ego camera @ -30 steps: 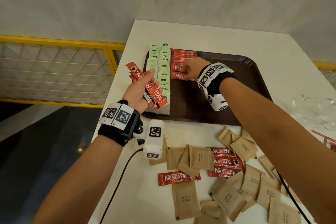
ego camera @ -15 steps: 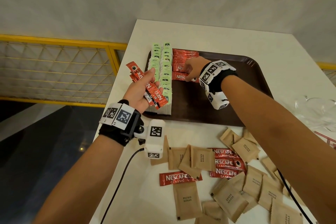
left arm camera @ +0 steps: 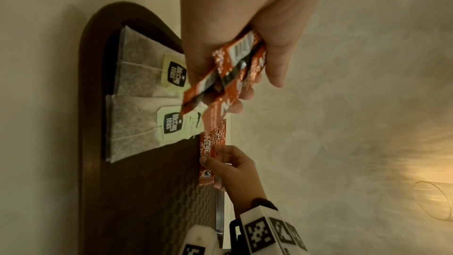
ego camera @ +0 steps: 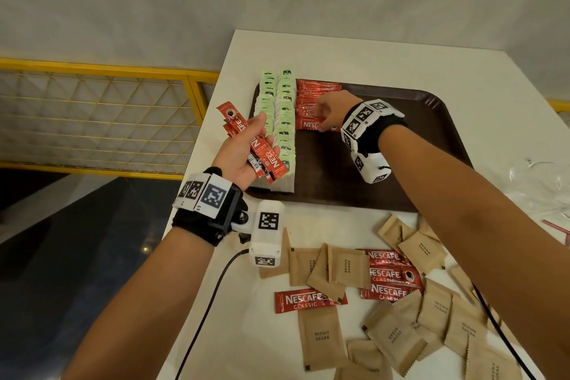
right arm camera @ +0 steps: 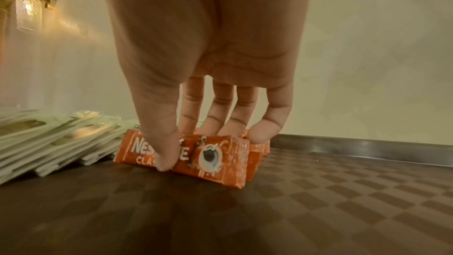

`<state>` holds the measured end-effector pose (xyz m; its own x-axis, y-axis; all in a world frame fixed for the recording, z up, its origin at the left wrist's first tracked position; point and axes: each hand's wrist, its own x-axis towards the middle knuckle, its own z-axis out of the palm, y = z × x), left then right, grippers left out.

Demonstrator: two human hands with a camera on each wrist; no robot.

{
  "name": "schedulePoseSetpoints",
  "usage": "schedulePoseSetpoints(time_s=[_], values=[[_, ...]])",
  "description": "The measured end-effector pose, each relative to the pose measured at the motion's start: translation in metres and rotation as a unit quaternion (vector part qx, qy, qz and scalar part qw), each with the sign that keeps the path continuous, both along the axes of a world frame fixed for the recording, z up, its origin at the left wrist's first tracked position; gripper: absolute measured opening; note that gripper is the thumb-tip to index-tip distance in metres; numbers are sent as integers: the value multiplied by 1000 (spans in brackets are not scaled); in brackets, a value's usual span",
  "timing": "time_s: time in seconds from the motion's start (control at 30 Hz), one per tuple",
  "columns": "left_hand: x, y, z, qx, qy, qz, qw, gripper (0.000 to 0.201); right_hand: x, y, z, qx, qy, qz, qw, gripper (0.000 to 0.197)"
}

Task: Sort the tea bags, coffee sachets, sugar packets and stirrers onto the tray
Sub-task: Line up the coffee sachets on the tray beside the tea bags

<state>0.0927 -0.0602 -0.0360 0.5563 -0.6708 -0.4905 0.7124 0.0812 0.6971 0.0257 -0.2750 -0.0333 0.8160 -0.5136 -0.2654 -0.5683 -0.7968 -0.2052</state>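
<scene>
Dim warm light, glare at wrist-view edges, wide-angle distortion, soft blur.

Bare forearms, black wristbands (ego camera: 197, 227) — white marker blocks (ego camera: 266, 237)

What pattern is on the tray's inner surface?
A checkered dark brown pattern on the tray, clearest in the right wrist view.

A hotel or café service corner is suggested: a brown serving tray (ego camera: 431, 120) is set on a white table (ego camera: 354, 52), beside a yellow railing (ego camera: 101, 66), under a glass wall lamp (right arm camera: 27, 7).
</scene>
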Motion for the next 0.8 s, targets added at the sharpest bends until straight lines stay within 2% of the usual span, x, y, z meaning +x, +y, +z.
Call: schedulePoseSetpoints(time_s=[0.13, 0.43, 0.67, 0.8], values=[[0, 1, -1, 3, 4, 0, 1000, 15, -3, -4, 0, 3, -12, -16, 1000, 35], [0, 1, 0, 8, -3, 1, 1000, 17, -3, -1, 4, -6, -35, 3, 999, 36], [-5, 0, 1, 7, -7, -2, 1000, 18, -11, -1, 1, 6, -48, -10, 999, 29], [-6, 0, 1, 7, -6, -2, 1000, 17, -18, -1, 2, 14, -36, -18, 999, 30]])
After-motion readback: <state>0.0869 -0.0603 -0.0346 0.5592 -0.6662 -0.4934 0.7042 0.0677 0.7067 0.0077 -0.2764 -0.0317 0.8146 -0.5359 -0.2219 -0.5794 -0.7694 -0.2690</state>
